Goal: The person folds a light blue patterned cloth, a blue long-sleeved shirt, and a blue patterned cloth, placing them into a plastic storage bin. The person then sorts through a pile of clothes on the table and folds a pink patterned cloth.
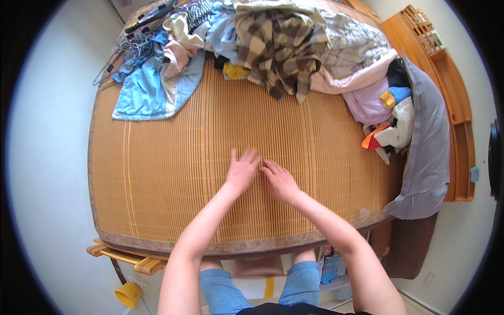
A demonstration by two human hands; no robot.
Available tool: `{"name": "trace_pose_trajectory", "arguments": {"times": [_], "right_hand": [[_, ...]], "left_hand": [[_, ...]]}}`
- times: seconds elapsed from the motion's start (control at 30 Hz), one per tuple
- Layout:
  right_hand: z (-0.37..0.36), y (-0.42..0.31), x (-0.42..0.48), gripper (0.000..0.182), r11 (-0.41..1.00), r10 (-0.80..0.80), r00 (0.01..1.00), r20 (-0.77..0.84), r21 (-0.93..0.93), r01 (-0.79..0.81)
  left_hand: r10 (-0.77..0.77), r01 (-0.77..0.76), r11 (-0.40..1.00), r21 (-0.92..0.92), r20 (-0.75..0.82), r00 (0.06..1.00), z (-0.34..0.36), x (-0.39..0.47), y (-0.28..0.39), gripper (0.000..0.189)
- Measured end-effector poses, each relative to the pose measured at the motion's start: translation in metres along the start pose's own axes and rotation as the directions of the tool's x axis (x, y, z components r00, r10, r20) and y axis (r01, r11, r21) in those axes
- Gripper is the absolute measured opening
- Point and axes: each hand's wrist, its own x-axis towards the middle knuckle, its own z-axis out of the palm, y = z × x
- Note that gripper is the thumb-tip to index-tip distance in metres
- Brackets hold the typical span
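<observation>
My left hand is over the middle of a bamboo sleeping mat, its fingers spread and slightly blurred, holding nothing. Close to its right is my right hand, palm down and fingers apart, also with nothing in it. Whether either palm touches the mat cannot be told. Beyond both hands, a brown checked cloth lies crumpled on the mat. Left of it a light blue garment is partly spread out, near a pink cloth. A pale plaid cloth lies at the far right.
Wire hangers lie at the far left. A grey pillow rests along the right edge beside small garments and a lilac cloth. A wooden shelf headboard rises behind it. A yellow bin stands below at the left.
</observation>
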Motion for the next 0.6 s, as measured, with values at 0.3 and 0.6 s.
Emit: {"name": "trace_pose_trajectory", "arguments": {"times": [0.3, 0.6], "right_hand": [[-0.251, 0.034, 0.181, 0.089, 0.888, -0.192, 0.847, -0.495, -0.455, -0.065], [-0.288, 0.077, 0.319, 0.112, 0.91, 0.206, 0.902, -0.378, -0.265, -0.319]], "left_hand": [[-0.411, 0.382, 0.91, 0.163, 0.229, 0.882, -0.034, 0.019, -0.093, 0.112], [-0.394, 0.361, 0.916, 0.176, 0.229, 0.89, -0.035, 0.019, -0.087, 0.114]]}}
